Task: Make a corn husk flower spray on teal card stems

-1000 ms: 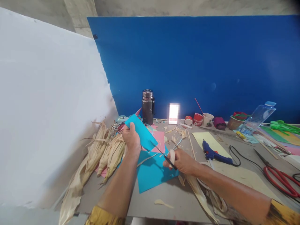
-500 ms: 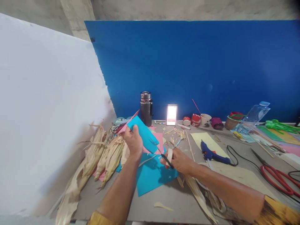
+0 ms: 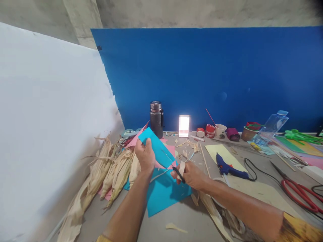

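Note:
My left hand point(image 3: 145, 155) is closed on a folded piece of blue paper point(image 3: 156, 146), thumb on its near face, holding it tilted above the table. Scissors point(image 3: 178, 173) with dark handles are in my right hand point(image 3: 192, 175). Their blades lie across the lower right part of the held paper. A pale ring-like strip point(image 3: 181, 168) sits around or against my right fingers; I cannot tell which. Below both hands lies a larger blue sheet point(image 3: 161, 198), with a pink sheet point(image 3: 169, 155) behind the held paper.
Dried corn husks point(image 3: 118, 171) lie at left. At right are a blue glue gun point(image 3: 232, 169) with its cord and large red-handled scissors point(image 3: 297, 191). A dark flask point(image 3: 156, 121), a paper cup point(image 3: 220, 131) and a tilted plastic bottle point(image 3: 271, 127) stand along the blue board point(image 3: 202, 74).
The blue paper has shifted slightly right and down towards the scissors, and the blades reach its lower right part. The whole view has moved slightly.

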`<state>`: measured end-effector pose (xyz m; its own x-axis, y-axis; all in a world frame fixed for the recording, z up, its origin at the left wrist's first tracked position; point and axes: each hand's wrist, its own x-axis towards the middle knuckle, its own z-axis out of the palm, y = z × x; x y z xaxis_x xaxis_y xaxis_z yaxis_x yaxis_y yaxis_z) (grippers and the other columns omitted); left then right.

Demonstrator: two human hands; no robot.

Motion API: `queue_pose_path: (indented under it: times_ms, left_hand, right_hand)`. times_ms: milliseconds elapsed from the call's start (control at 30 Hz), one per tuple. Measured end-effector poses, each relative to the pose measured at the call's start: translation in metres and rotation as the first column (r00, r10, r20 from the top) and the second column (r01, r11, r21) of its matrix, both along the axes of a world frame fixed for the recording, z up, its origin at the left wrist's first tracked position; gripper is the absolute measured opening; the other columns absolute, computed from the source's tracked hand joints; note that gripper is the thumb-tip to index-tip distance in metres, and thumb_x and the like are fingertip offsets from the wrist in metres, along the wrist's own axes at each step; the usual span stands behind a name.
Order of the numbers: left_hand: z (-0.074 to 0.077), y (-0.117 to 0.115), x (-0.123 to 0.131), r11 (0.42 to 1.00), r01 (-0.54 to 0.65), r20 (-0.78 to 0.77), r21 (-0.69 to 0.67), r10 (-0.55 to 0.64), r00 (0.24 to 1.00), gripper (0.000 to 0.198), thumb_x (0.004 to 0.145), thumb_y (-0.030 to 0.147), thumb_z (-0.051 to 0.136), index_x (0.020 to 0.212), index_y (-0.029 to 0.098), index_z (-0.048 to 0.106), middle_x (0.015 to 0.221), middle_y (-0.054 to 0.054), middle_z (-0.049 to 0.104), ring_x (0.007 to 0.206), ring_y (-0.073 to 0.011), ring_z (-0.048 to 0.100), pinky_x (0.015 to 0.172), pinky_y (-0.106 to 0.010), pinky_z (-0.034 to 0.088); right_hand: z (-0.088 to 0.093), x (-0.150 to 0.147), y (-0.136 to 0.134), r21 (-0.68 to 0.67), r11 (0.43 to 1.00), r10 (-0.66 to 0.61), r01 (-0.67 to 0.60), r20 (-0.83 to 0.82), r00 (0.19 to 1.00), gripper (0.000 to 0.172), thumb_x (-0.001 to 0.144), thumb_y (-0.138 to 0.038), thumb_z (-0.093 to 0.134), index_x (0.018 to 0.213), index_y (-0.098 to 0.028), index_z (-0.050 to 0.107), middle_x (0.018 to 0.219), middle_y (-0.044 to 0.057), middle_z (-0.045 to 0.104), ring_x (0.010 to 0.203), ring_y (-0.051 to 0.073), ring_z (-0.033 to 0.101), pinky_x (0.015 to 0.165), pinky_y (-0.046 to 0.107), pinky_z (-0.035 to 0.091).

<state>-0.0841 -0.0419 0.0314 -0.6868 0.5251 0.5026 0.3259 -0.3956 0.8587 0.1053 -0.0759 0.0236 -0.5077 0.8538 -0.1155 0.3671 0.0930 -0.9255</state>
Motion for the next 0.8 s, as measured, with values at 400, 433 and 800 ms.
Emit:
queue_pose_path:
  times_ms: [400, 433, 800]
  left_hand:
    - [0.007, -0.012, 0.017, 0.997, 0.074, -0.144, -0.026, -0.077, 0.987, 0.012, 0.086, 0.030, 0.056, 0.086, 0.019, 0.058, 0.074, 0.002, 0.058, 0.066, -0.0146, 0.051, 0.068, -0.027, 0.040]
    - [0.007, -0.012, 0.016, 0.997, 0.075, -0.138, -0.028, -0.078, 0.987, 0.012, 0.086, 0.030, 0.055, 0.085, 0.019, 0.058, 0.073, 0.002, 0.057, 0.066, -0.0143, 0.050, 0.067, -0.027, 0.040]
    - [0.001, -0.017, 0.029, 0.971, 0.226, -0.062, -0.076, -0.231, 0.971, 0.017, 0.087, 0.037, 0.054, 0.089, 0.021, 0.052, 0.069, 0.003, 0.053, 0.062, -0.0148, 0.051, 0.062, -0.026, 0.042]
  right_hand:
    - [0.000, -0.003, 0.008, 0.028, 0.999, -0.026, 0.027, -0.034, 0.999, 0.028, 0.073, -0.041, 0.066, 0.064, -0.014, 0.064, 0.059, 0.003, 0.065, 0.055, 0.012, 0.054, 0.052, 0.021, 0.038]
    - [-0.001, -0.003, 0.008, 0.019, 0.999, -0.034, 0.034, -0.035, 0.999, 0.029, 0.073, -0.041, 0.067, 0.063, -0.014, 0.064, 0.058, 0.003, 0.064, 0.055, 0.012, 0.053, 0.051, 0.021, 0.038]
    - [0.020, -0.007, 0.012, 0.156, 0.988, 0.005, 0.007, -0.080, 0.997, 0.034, 0.075, -0.047, 0.067, 0.068, -0.014, 0.059, 0.063, 0.000, 0.056, 0.056, 0.010, 0.046, 0.051, 0.021, 0.035]
